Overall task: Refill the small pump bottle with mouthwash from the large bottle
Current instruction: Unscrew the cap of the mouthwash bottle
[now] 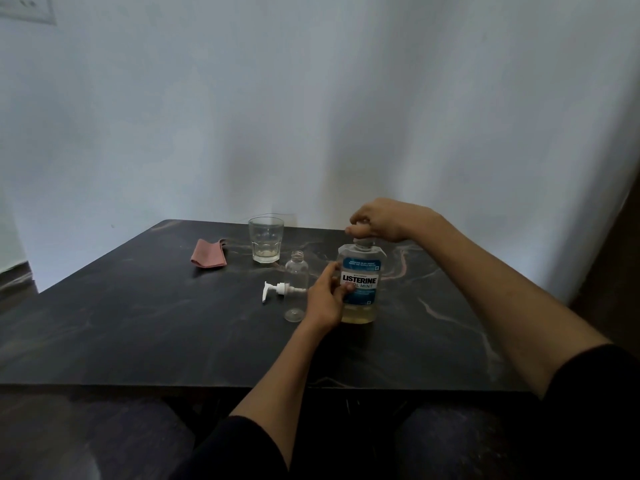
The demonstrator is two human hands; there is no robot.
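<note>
On the dark marbled table, we find the small pump bottle standing upright with its neck open and nothing visible inside. Its white pump head lies on its side just to the left of it, dip tube pointing toward the bottle. We judge the opening step complete and the filling step not yet begun.

The large mouthwash bottle stands upright just right of the small bottle; a shallow layer of pale yellow liquid shows at its base. Our left hand wraps the labelled body from the left side, thumb across the label and fingers curled round behind, steadying it against the table. Our right hand reaches over from the right, wrist raised, fingers closed down around the cap; the cap itself is mostly hidden, so we cannot tell whether it is loosened.

Remaining, in our judgement: remove the cap, pour into the narrow neck, refit the pump. A drinking glass and a folded pink cloth sit further back.
</note>
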